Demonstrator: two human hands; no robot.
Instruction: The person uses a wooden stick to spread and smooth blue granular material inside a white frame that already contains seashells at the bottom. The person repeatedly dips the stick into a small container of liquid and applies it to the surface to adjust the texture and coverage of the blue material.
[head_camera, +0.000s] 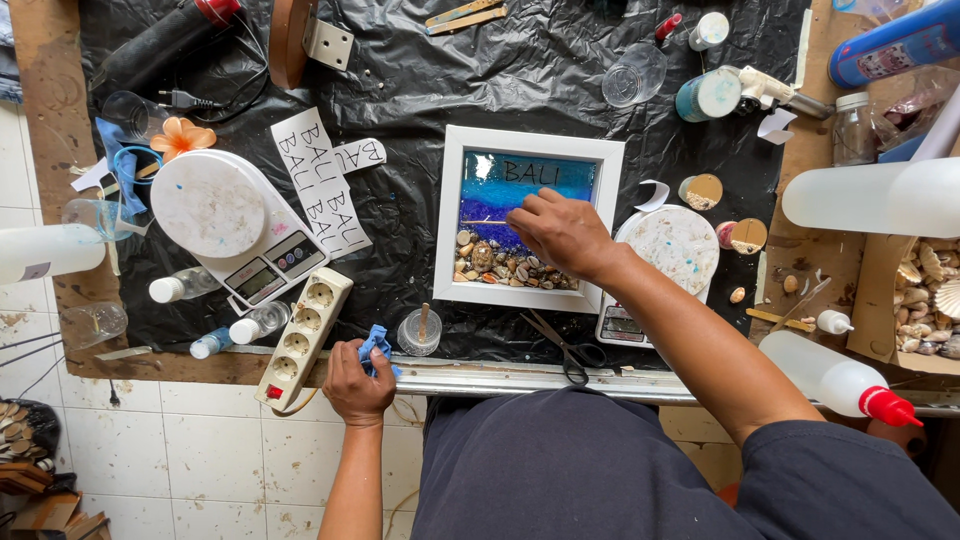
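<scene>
At the near edge of the tabletop (60, 330), the left hand (358, 385) is curled tight around a crumpled blue cloth (377, 347), which pokes out above the knuckles. Just left of it lies a white power strip (305, 335), slanted, and just right of it stands a small clear cup (419, 333) with a wooden stirrer in it. Black scissors (563, 347) lie a little further right, near the edge, under the right forearm.

Beyond these, on the black plastic sheet (420, 90) that covers the tabletop, lies a white frame (448, 215). Its panel is blue and purple, with small shells and pebbles (500, 268) bunched along the near side. The right hand (562, 232) rests over the panel's right half, fingers pinched together on a thin wooden stick (487, 221) that points left across the blue surface. A white scale (678, 245) sits just right of the frame, touching the wrist side; a second scale (225, 222) sits well to the left, with paper letter cutouts (320, 190) between it and the frame.

Squeeze bottles (835, 375) lie at the right, beside a box of shells (925, 295). At the far side stand clear cups (634, 75), a teal jar (708, 95) and an orange flower (182, 137).
</scene>
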